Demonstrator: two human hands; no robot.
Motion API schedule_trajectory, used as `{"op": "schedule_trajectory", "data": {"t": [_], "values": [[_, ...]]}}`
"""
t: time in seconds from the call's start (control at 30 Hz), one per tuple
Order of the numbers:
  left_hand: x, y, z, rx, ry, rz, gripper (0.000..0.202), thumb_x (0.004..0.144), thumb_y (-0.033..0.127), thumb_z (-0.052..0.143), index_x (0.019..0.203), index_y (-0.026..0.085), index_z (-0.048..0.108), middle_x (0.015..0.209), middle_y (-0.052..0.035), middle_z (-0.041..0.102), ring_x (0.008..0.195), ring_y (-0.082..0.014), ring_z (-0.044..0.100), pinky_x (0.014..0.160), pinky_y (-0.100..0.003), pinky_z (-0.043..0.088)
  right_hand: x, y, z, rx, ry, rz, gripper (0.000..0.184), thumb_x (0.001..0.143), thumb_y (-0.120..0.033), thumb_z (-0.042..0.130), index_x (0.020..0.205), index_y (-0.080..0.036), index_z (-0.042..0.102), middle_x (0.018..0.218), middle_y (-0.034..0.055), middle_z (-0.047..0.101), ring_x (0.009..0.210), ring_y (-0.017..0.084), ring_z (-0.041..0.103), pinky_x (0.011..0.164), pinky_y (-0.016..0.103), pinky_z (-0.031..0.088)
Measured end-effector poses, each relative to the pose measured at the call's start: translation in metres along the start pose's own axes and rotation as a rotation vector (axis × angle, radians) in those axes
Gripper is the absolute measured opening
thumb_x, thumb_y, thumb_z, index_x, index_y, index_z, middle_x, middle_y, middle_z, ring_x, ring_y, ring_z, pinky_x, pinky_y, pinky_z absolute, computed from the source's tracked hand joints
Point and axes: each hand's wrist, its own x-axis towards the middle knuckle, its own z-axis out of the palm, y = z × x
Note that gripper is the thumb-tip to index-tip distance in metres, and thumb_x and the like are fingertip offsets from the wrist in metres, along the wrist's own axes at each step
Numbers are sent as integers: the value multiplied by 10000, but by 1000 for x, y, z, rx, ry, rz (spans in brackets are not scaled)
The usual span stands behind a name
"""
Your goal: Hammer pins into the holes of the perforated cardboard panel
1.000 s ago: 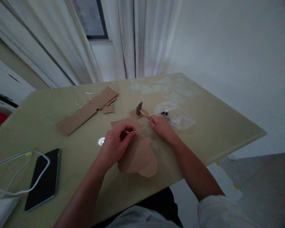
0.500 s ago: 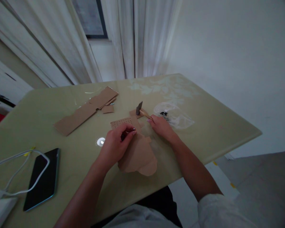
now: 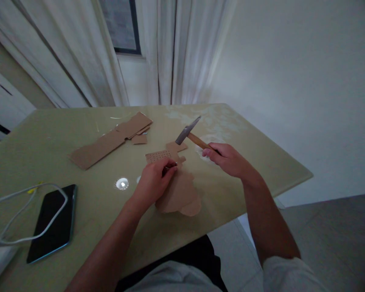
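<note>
My right hand [image 3: 229,159] is wrapped round the wooden handle of a hammer [image 3: 188,132]. The metal head is raised over the table, up and to the right of my left hand [image 3: 156,178]. My left hand is closed in a pinch, thumb against fingers, at the upper part of a brown cardboard piece [image 3: 178,192] with an uneven outline. A tiny shiny tip shows at the fingertips; what it belongs to is too small to name. Just beyond the fingers lies a cardboard strip [image 3: 158,156] dotted with rows of small holes.
Long cardboard scraps [image 3: 106,144] lie at the back left, and a small scrap [image 3: 176,146] is below the hammer head. A clear plastic bag [image 3: 202,153] is partly hidden behind my right hand. At the left are a black tablet [image 3: 53,223] and a white cable [image 3: 62,202].
My right hand has lifted the hammer up and to the right, away from the cardboard. My left hand keeps its pinch at nearly the same spot. The view has shifted slightly.
</note>
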Motion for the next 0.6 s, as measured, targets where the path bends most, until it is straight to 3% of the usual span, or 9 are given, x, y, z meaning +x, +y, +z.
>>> {"op": "schedule_trajectory", "data": {"t": [0.1, 0.2, 0.37, 0.6], "values": [[1, 1, 0, 4, -5, -1, 178, 1005, 349, 667, 1013, 228, 798, 944, -52, 839, 845, -244, 768, 830, -368, 571, -19, -17, -24, -117, -41, -36, 422, 1080, -539, 507, 814, -227, 607, 727, -13, 583, 708, 168, 550, 705, 304, 373], [1, 1, 0, 20, -6, 2, 177, 1006, 335, 661, 1006, 227, 800, 956, -55, 844, 862, -251, 773, 824, -374, 560, -31, -31, -33, -189, -95, -50, 408, 1097, -524, 497, 842, -231, 620, 729, -8, 603, 700, 171, 565, 703, 315, 363], [0, 2, 0, 10, -12, 5, 163, 998, 308, 660, 1016, 234, 805, 964, -54, 851, 884, -256, 785, 822, -372, 561, -38, -44, -34, -250, -127, -73, 413, 1114, -526, 480, 856, -238, 624, 755, 4, 640, 697, 178, 576, 701, 325, 366], [2, 2, 0, 14, -6, 17, 158, 996, 321, 665, 982, 236, 798, 945, -59, 849, 868, -263, 786, 800, -376, 561, -38, -43, -32, -321, -173, -65, 396, 1135, -506, 460, 899, -241, 636, 763, 12, 656, 721, 190, 602, 717, 332, 366]]}}
